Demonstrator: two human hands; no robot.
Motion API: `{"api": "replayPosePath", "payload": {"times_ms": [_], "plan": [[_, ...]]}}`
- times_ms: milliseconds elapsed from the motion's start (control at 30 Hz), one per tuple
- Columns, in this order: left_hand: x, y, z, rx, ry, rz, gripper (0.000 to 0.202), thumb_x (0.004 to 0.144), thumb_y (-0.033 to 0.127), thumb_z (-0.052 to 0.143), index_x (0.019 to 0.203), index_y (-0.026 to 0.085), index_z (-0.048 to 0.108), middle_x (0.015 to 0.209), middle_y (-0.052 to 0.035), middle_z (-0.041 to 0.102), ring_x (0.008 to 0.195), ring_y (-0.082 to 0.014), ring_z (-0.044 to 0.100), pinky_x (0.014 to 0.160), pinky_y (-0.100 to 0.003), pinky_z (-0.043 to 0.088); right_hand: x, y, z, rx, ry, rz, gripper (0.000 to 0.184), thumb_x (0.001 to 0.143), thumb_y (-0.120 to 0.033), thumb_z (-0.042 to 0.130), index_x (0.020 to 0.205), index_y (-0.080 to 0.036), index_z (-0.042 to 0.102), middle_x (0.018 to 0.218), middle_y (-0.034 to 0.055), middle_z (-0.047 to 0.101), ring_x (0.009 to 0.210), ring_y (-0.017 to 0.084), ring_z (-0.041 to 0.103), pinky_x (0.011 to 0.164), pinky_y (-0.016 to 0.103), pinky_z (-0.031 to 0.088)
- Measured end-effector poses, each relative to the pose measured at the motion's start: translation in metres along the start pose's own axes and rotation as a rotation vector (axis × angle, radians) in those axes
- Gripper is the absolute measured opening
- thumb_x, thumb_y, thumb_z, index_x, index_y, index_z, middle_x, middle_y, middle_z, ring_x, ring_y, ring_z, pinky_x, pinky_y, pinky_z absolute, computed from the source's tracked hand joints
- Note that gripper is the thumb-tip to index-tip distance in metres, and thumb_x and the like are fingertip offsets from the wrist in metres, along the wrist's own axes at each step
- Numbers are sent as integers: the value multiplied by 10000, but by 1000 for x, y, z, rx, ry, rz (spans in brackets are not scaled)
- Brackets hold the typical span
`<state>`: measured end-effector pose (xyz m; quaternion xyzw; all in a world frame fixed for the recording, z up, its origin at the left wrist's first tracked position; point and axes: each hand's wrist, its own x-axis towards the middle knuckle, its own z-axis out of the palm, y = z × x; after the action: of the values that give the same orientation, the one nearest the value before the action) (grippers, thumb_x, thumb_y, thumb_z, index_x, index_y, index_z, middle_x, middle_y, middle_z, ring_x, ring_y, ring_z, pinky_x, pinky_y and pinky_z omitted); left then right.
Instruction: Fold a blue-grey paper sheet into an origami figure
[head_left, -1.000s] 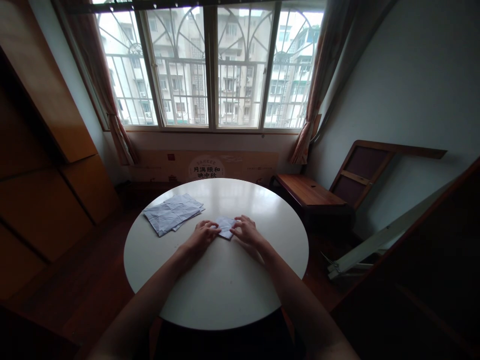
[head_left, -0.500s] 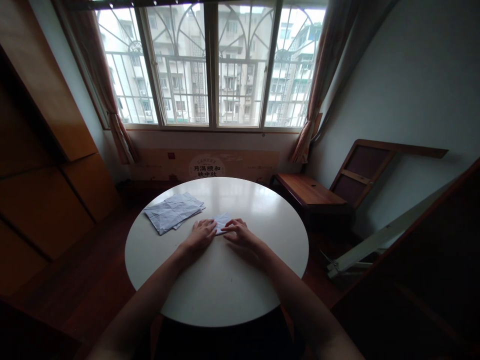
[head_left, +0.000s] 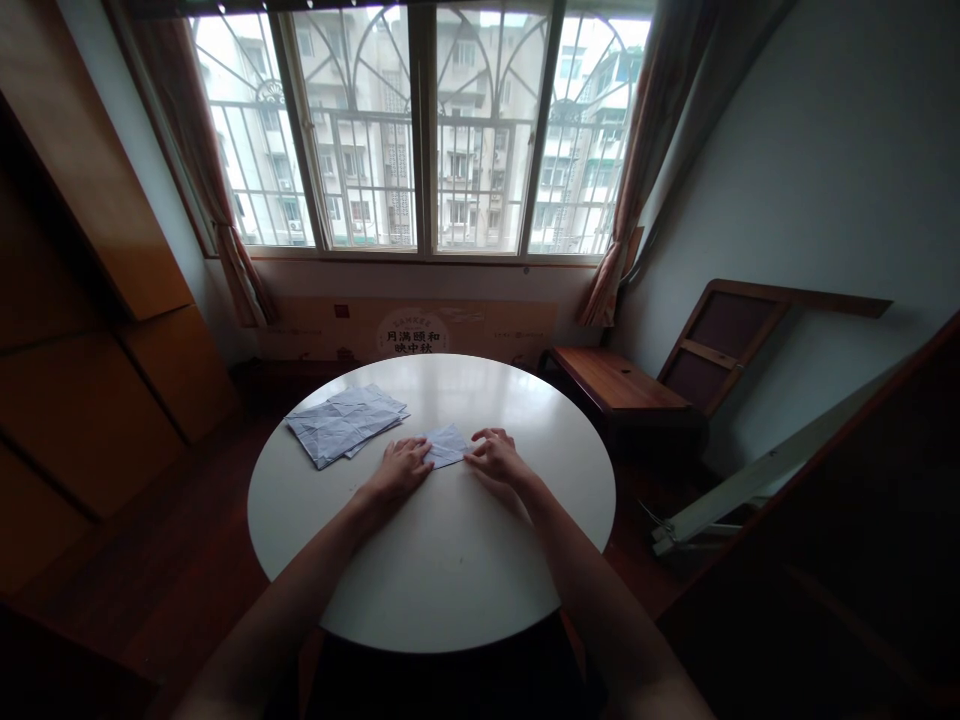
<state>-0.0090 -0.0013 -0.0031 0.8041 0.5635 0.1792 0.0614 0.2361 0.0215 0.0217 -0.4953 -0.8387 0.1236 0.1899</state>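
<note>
A small folded white paper (head_left: 448, 446) lies on the round white table (head_left: 450, 560), a little beyond its middle. My left hand (head_left: 401, 466) rests flat on the paper's left end, fingers stretched out. My right hand (head_left: 496, 458) is at the paper's right corner, its fingers apart and slightly bent, fingertips pressing down on the edge. Neither hand lifts the paper off the table. To the left of my left hand sits a loose stack of creased white sheets (head_left: 345, 423).
A barred window (head_left: 420, 130) with curtains fills the far wall. A low wooden bench (head_left: 619, 383) and a leaning wooden frame (head_left: 727, 340) stand to the right of the table. Wooden cabinets (head_left: 90, 330) line the left side, and a long board (head_left: 765, 475) lies at the right.
My right hand slid left over the small paper and then back to its right corner. The paper now lies flatter and wider between my hands. My left hand stayed on its left end.
</note>
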Motion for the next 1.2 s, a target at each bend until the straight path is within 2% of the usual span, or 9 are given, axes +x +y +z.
{"api": "replayPosePath", "payload": {"times_ms": [133,233,300,400,567,833,1000,1200], "plan": [[-1,-2,1,-12,58,25,395,893,352,558,1264,230,618,1380,-120,537,1300,-318,440,1105,-544,283,5,7,6,60,23,43,296,867,-440,567,787,-260,787,1135,54,662,1153,275,481,965,393,381],[-2,-3,3,-44,140,107,292,902,273,552,1161,260,685,1331,-80,579,1251,-275,486,1089,-486,333,9,11,12,137,37,25,273,867,-383,571,806,-228,786,1050,67,693,1101,248,540,946,349,415],[-2,-4,4,-82,144,171,255,914,260,533,1090,264,718,1257,-65,629,1178,-247,546,1061,-447,376,10,11,15,171,47,-3,252,861,-371,582,869,-219,784,1039,77,695,1067,238,570,949,349,426],[-2,-5,3,-139,115,218,248,896,301,565,1080,250,723,1199,-71,661,1114,-237,594,1031,-422,412,10,11,18,192,55,-38,249,846,-375,609,976,-232,767,1082,86,676,1021,224,604,942,356,447],[-3,-2,-2,-231,118,238,235,849,312,628,1043,227,731,1145,-79,690,1068,-236,625,993,-392,445,10,12,24,158,70,-74,238,814,-392,656,991,-272,762,1125,78,650,1067,228,593,969,368,438],[-6,9,-15,-249,112,284,232,898,334,562,988,216,739,1052,-88,714,970,-224,656,926,-352,483,9,13,23,128,35,-75,314,756,-376,725,1052,-273,745,1170,80,636,1107,250,572,987,378,417],[-6,8,-15,-264,99,317,225,907,323,557,989,211,734,1073,-86,707,925,-210,675,850,-305,504,8,10,19,107,18,-53,361,762,-322,714,1116,-254,721,1193,95,630,1136,266,552,1000,392,403],[-8,10,-15,-274,91,289,208,911,298,541,931,197,722,973,-76,721,876,-199,673,806,-277,500,7,8,18,109,20,-59,307,809,-364,670,1084,-245,732,1166,103,636,1119,262,554,977,391,415]]}}
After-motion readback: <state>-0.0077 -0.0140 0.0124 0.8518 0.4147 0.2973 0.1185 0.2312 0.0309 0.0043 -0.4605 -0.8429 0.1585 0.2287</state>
